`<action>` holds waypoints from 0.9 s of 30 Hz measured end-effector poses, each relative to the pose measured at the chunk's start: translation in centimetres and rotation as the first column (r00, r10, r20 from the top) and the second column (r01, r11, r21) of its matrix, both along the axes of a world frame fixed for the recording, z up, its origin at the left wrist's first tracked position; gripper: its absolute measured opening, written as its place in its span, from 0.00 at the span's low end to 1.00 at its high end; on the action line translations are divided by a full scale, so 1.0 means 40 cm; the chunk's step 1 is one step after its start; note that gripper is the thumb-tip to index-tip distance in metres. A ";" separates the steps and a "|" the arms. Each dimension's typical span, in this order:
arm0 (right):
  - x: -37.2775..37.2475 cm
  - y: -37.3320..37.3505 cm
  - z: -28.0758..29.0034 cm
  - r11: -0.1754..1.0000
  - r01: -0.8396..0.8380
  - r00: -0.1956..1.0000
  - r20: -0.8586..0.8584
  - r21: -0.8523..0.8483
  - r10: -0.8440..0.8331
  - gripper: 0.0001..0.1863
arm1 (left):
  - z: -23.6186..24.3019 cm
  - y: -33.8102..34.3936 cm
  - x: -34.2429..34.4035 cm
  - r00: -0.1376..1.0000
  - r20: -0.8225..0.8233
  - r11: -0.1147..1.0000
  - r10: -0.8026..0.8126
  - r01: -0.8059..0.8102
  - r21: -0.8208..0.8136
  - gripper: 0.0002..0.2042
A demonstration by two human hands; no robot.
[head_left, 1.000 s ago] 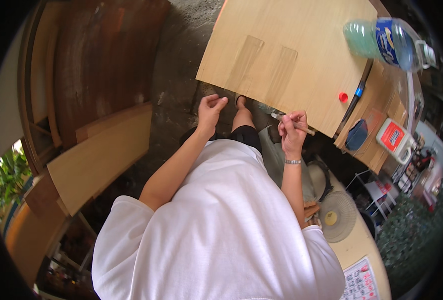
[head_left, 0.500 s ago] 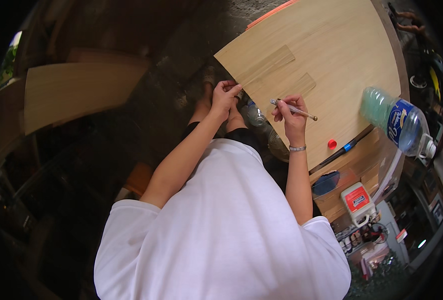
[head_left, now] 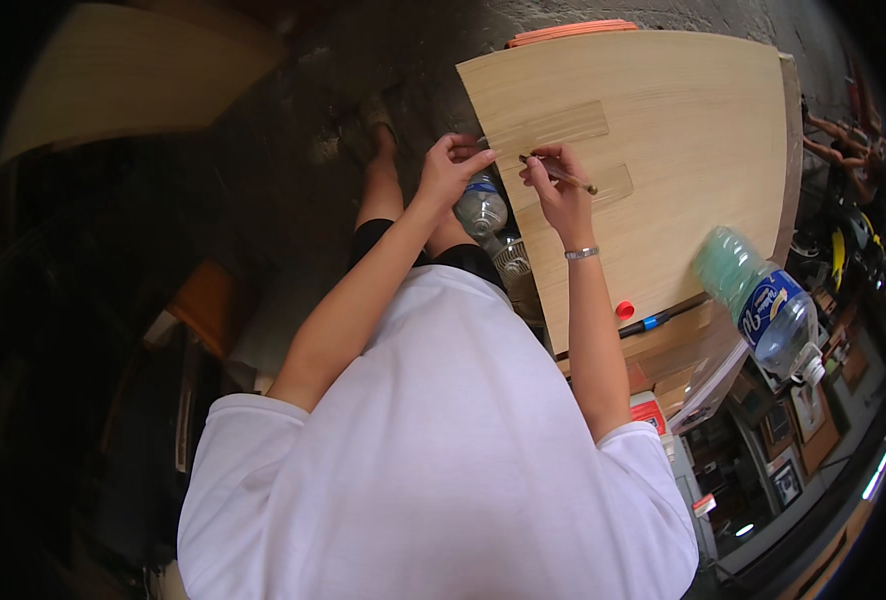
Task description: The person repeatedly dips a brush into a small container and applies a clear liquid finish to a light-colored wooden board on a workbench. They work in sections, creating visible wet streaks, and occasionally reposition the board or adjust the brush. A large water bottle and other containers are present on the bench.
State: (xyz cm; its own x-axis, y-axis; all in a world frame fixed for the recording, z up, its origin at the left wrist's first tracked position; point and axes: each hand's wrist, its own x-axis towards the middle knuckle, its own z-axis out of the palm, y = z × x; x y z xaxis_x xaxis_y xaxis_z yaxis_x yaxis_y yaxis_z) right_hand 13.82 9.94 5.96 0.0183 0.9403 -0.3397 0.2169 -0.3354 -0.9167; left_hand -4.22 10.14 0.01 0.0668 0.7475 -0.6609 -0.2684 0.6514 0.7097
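Note:
A pale wooden board (head_left: 683, 120) spreads out in front of me, to the right. At its left edge my left hand (head_left: 450, 172) is closed in a pinch, with thumb and forefinger at the end of a clear plastic strip (head_left: 563, 124) that lies across the board. My right hand (head_left: 563, 198) grips a pen (head_left: 570, 179) over the board. The pen's tip end points left toward the strip, and its brown end points right. Whether the tip touches the board I cannot tell. Beside the right hand lies a second clear piece (head_left: 615, 184).
A large plastic bottle (head_left: 763, 305) lies at the board's right side. Near it are a red cap (head_left: 624, 310) and a black and blue marker-like stick (head_left: 653, 322). Another clear bottle (head_left: 482, 207) is below the left edge. An orange stack (head_left: 573, 32) shows behind the board.
My right hand has moved up and left with the pen, and the pen's tip end is now nearer my left hand. The view has turned; the left hand keeps its pinch.

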 end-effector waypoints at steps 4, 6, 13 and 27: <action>-0.022 0.056 -0.026 0.987 -0.154 0.970 0.196 0.039 0.144 0.09 | -0.002 0.004 0.007 1.000 0.015 1.000 0.004 -0.004 -0.020 0.10; -0.026 0.073 -0.031 0.976 -0.209 0.947 0.261 0.058 0.187 0.08 | -0.006 0.001 0.005 0.999 0.017 0.999 0.032 -0.032 -0.007 0.09; -0.067 0.115 -0.035 0.933 -0.358 0.883 0.339 0.043 0.324 0.06 | -0.012 0.004 0.000 0.997 -0.036 0.997 0.070 -0.070 -0.020 0.08; -0.080 0.109 -0.012 0.868 -0.491 0.824 0.363 0.077 0.435 0.06 | -0.029 -0.003 0.013 0.992 -0.082 0.996 0.092 -0.091 0.015 0.07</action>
